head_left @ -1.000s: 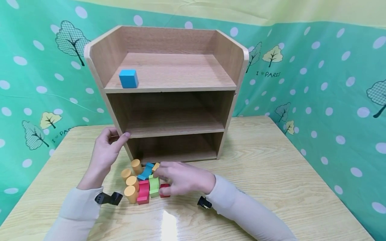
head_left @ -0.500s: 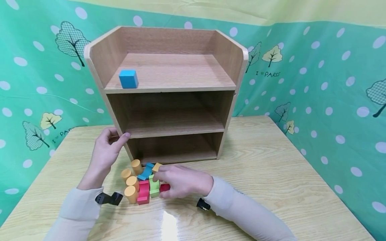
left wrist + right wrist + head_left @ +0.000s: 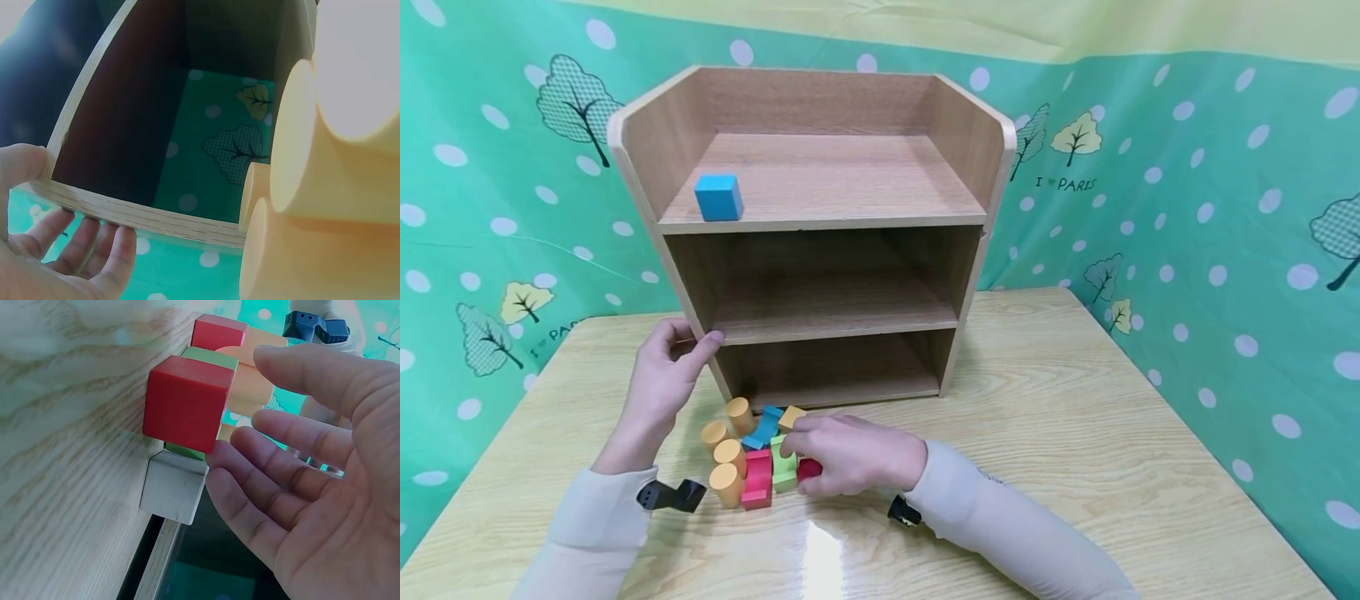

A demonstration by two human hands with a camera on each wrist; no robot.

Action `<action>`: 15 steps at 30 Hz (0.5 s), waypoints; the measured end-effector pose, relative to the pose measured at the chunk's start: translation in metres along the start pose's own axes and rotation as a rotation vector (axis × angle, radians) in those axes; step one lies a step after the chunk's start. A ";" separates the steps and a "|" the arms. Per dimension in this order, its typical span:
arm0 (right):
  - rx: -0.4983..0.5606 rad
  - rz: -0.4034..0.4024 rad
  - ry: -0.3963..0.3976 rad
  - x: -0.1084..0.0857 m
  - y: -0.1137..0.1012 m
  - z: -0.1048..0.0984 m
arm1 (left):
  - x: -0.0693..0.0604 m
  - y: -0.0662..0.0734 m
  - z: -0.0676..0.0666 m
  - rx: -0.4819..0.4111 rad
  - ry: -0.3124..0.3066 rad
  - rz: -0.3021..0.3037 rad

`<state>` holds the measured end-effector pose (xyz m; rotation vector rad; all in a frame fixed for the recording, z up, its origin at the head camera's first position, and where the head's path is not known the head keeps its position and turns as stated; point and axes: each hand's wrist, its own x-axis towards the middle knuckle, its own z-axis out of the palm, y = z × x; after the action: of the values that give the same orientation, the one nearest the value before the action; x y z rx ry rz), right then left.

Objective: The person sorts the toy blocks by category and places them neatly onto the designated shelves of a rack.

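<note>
Right wrist view, red cube (image 3: 187,403), beside right hand (image 3: 331,506)

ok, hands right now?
Left hand: closed, gripping the side edge of the shelf.
Right hand: open beside the red block, not holding it.

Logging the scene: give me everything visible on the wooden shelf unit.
The shelf unit looks like pale wood-grain board, standing upright on the table. Raised back and sides frame the top shelf; two open-fronted compartments sit below. A blue cube rests near the top's front left corner. The left hand grips the unit's left side, thumb at the front edge.
</note>
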<state>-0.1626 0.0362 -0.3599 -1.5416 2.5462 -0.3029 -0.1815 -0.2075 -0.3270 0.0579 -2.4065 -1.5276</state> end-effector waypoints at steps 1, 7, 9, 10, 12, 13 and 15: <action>-0.007 0.001 -0.001 0.000 0.000 0.000 | 0.000 0.000 0.000 0.000 0.001 0.000; -0.013 0.006 -0.011 0.001 0.000 0.003 | -0.001 -0.001 0.000 -0.002 0.007 -0.001; -0.014 0.004 -0.011 0.001 0.001 0.004 | 0.000 -0.001 0.001 -0.005 0.009 0.001; -0.015 0.004 -0.012 0.001 0.001 0.004 | 0.000 -0.001 0.001 -0.006 0.010 0.002; -0.015 0.003 -0.016 0.001 0.002 0.004 | 0.000 0.000 0.001 -0.008 0.011 0.006; -0.018 -0.001 -0.014 0.001 0.002 0.004 | 0.000 0.000 0.001 -0.010 0.012 0.008; -0.014 0.002 -0.018 0.001 0.002 0.004 | 0.000 0.000 0.002 -0.011 0.013 0.010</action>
<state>-0.1635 0.0359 -0.3640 -1.5395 2.5418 -0.2707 -0.1817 -0.2061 -0.3275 0.0532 -2.3843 -1.5308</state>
